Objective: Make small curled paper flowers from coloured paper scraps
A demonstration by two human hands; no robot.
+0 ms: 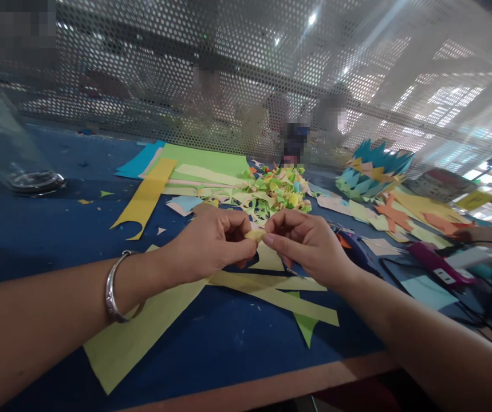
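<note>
My left hand (224, 237) and my right hand (299, 237) meet over the middle of the blue table. Between their fingertips they pinch a small piece of yellow paper (255, 234), one hand at each end. Below them lie pale yellow paper strips (288, 303) and a green paper scrap (306, 327). A large pale green-yellow sheet (134, 343) rests under my left forearm, which wears a silver bangle. Just beyond my fingers is a heap of cut paper scraps (282, 186) in green, yellow and orange.
A clear bottle (14, 137) stands at the left. A yellow strip (151, 191) and green sheets (207, 160) lie behind my left hand. At the right are a blue-tipped paper crown-like piece (370, 166), orange cutouts (394, 214), a purple power strip (439, 263) with cables, and another person's arm.
</note>
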